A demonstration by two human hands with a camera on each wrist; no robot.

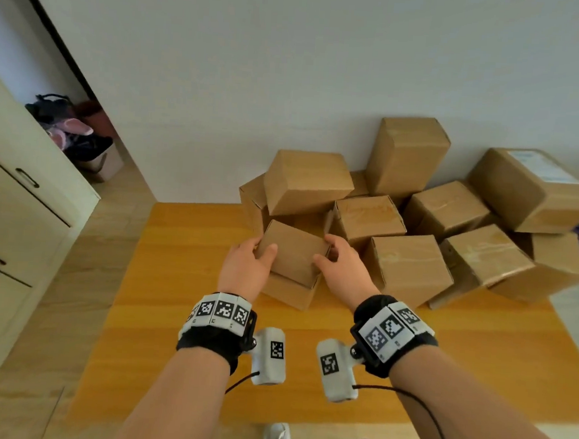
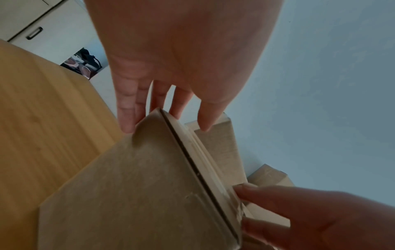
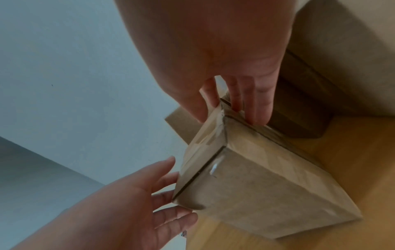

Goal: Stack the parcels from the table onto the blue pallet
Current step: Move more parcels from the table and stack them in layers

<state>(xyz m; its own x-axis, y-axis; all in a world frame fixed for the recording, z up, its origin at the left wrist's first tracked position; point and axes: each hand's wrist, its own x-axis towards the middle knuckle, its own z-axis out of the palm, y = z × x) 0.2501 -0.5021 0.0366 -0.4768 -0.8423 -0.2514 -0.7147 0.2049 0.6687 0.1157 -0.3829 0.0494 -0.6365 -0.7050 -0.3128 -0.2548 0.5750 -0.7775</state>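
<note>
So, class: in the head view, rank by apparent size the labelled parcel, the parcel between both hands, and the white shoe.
1. labelled parcel
2. held parcel, though it is nearer the camera
3. white shoe, partly cut off

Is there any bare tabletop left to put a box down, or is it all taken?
Yes. The table is bare along its left edge, left of the left hand, and across the near strip below both wrists. The far right is crowded: the parcels pile against the wall, beside the right hand.
</note>
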